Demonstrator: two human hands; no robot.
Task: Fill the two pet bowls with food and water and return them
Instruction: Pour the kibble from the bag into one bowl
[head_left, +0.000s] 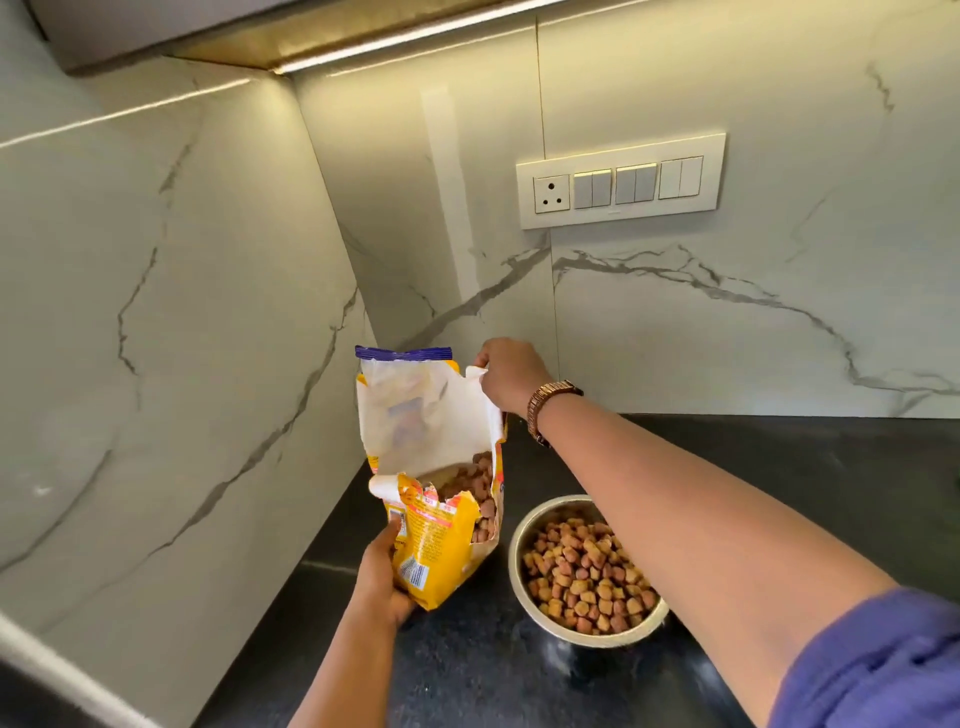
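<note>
A yellow pet food bag (436, 540) with a torn-open top stands upright near the corner of the black counter, brown kibble showing inside. My left hand (382, 577) grips its lower left side. My right hand (506, 376) pinches the bag's torn upper right edge. Just right of the bag sits a steel bowl (517, 545) heaped with brown kibble (582, 582); my right forearm crosses above its right part. No second bowl is in view.
The black counter (467, 670) meets white marble walls at the left and back. A switch panel with a socket (621, 182) is on the back wall. A watch (545, 402) is on my right wrist.
</note>
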